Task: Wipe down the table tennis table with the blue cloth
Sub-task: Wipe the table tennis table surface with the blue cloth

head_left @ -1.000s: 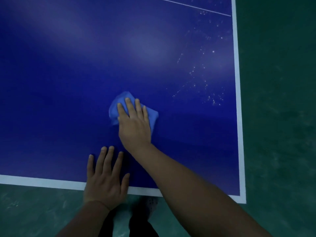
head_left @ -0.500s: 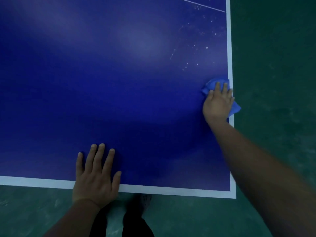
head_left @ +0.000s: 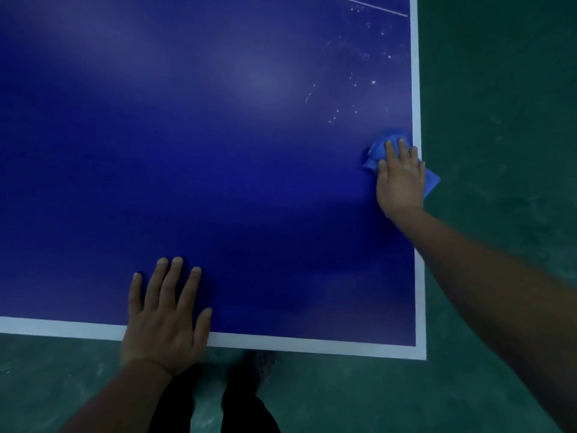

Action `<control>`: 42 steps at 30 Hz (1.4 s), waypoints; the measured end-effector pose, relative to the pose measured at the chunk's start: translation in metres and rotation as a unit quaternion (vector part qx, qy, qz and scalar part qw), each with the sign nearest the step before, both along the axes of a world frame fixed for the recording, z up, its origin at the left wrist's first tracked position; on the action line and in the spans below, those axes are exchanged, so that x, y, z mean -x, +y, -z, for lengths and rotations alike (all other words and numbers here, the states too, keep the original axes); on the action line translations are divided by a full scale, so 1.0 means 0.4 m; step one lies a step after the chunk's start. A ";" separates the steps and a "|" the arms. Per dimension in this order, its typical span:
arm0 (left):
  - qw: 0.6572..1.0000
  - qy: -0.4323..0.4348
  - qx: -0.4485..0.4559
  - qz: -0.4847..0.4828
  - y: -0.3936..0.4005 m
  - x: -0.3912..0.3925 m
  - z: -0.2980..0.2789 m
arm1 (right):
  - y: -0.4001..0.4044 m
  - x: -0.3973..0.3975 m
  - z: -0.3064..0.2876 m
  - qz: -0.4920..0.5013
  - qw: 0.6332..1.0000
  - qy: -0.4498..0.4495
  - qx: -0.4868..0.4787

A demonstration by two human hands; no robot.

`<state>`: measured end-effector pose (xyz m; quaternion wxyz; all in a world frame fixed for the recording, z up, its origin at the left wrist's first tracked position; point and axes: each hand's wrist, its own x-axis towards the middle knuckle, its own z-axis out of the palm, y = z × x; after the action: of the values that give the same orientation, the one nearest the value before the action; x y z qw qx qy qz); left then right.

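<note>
The table (head_left: 218, 151) fills most of the frame: a dark blue surface with a white border along its lower and right edges. The blue cloth (head_left: 376, 150) lies at the right edge, right of centre in the frame, with one corner projecting past the white border over the green floor (head_left: 505, 120). The right hand (head_left: 401, 179) presses flat on the cloth, fingers straight and close together. The left hand (head_left: 165, 317) rests flat on the table at lower centre-left, fingers spread, palm across the lower white border. White specks (head_left: 356, 98) mark the surface in the upper right, above the cloth. Dark trouser legs (head_left: 246, 407) show at the bottom centre.
</note>
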<state>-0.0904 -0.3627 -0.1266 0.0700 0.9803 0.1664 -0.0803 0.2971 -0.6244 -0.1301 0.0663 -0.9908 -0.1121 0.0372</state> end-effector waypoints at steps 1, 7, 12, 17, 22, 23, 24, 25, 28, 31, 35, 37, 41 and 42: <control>1.000 -0.006 -0.002 0.001 -0.001 0.001 0.002 | -0.011 0.036 0.005 0.001 1.000 -0.006 -0.008; 1.000 -0.024 0.002 -0.002 0.000 0.003 0.002 | -0.157 0.485 0.001 -0.013 1.000 0.008 0.015; 1.000 -0.031 -0.002 -0.001 -0.003 -0.001 0.000 | -0.179 0.456 -0.001 -0.029 0.999 0.016 0.007; 1.000 -0.026 -0.012 -0.002 -0.005 0.002 0.001 | -0.129 0.304 0.011 0.069 0.998 0.010 -0.004; 1.000 -0.025 -0.015 -0.003 -0.007 0.004 0.002 | -0.164 0.546 0.010 0.094 0.995 -0.002 0.010; 1.000 -0.021 -0.014 -0.004 -0.007 0.004 0.002 | -0.155 0.598 0.008 0.096 0.995 0.009 0.010; 1.000 -0.017 -0.013 -0.003 -0.007 0.005 0.002 | -0.136 0.635 0.007 0.098 0.995 0.022 0.007; 1.000 -0.012 -0.013 0.000 -0.005 0.006 0.003 | -0.109 0.655 0.007 0.101 0.994 0.030 0.002; 1.000 -0.013 -0.007 0.006 -0.003 0.012 0.004 | 0.010 0.646 0.003 0.077 0.997 0.021 -0.023; 0.999 -0.037 0.023 -0.011 -0.006 0.007 -0.011 | 0.077 0.577 0.006 -0.084 0.995 0.036 -0.027; 0.994 -0.085 0.065 -0.005 0.026 -0.061 -0.038 | -0.008 0.384 0.017 -0.018 1.000 0.005 -0.003; 0.992 -0.109 0.070 0.003 0.050 -0.149 -0.040 | -0.052 0.302 0.010 0.079 0.997 0.007 -0.001; 0.992 -0.098 0.084 -0.001 0.072 -0.376 -0.030 | -0.037 0.276 0.002 0.132 0.991 -0.005 -0.012; 0.993 -0.087 0.082 0.004 0.068 -0.416 -0.023 | -0.028 0.302 0.001 0.122 0.992 -0.011 -0.011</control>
<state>0.0761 -0.3357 -0.1176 0.1640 0.9752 0.1484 -0.0081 0.1763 -0.6357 -0.1307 0.0795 -0.9967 0.0081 0.0167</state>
